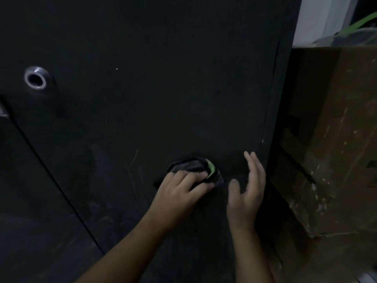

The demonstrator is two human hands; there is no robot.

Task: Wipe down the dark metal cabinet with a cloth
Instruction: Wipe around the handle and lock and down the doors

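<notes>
The dark metal cabinet [142,88] fills most of the view, its door face close in front of me. A dark cloth [193,167] with a green patch is bunched against the lower part of the door. My left hand [181,193] presses on the cloth with its fingers spread over it. My right hand [247,190] hovers just to the right of the cloth, fingers straight and pointing up, near the door's right edge, holding nothing.
A round silver lock ring [36,78] sits in the door at upper left. A seam runs diagonally down the left side. A worn cardboard box [330,139] stands against the cabinet's right side, with plastic and a green strip on top.
</notes>
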